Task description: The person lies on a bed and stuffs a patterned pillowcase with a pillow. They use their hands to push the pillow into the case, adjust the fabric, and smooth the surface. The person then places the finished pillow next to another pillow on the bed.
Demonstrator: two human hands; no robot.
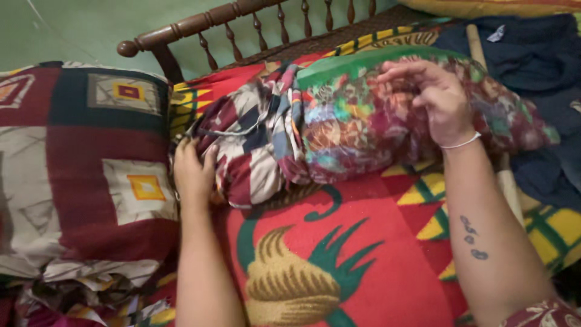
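Head view shows a pillow (pixel 387 115) lying across a red blanket (pixel 363 266), where the left hand (pixel 192 172) is closed on the bunched pillowcase (pixel 254 145) and the right hand (pixel 439 100) is pressed, fingers curled, on top; the cover is best drawn evenly while the pillow is steadied.

Open red blanket (pixel 363 266) at 6 o'clock; passage blocked by patterned pillow (pixel 85 169) at 9, wooden headboard (pixel 242 24) at 12.

Two pillows lie on the bed: one floral bolster (pixel 387 127) and one patchwork cushion (pixel 85 163). Two hands, left (pixel 192 172) and right (pixel 439 100), touch the bolster.
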